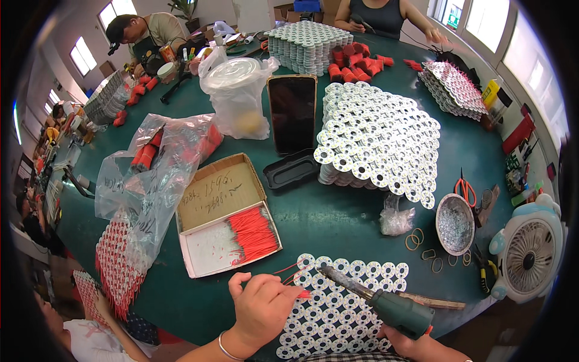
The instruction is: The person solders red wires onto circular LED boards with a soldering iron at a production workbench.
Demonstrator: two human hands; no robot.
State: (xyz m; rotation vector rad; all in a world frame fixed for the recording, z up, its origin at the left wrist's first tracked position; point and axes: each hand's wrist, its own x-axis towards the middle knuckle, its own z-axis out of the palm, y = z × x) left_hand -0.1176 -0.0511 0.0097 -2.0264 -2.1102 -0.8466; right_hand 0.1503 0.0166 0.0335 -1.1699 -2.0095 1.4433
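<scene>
A panel of round white circuit boards (342, 331) lies flat in front of me at the table's near edge. Over its left part, my left hand (259, 304) is closed in a pinch on several thin red wires (304, 294). One or two of these wires reach the panel's upper left corner. From the right, my right hand (410, 345) grips a green-bodied soldering iron (399, 312), its fingers partly hidden. The iron's dark metal tip points up and left, above the panel's top rows. Whether it touches a board I cannot tell.
A cardboard box (186, 253) of cut red wires sits beyond my left hand. Behind are a phone (292, 114), a tall stack of panels (377, 136) and a plastic-wrapped tub (236, 90). At right stand a metal bowl (455, 224), pliers (484, 269) and a fan (531, 250). Other people work around the table.
</scene>
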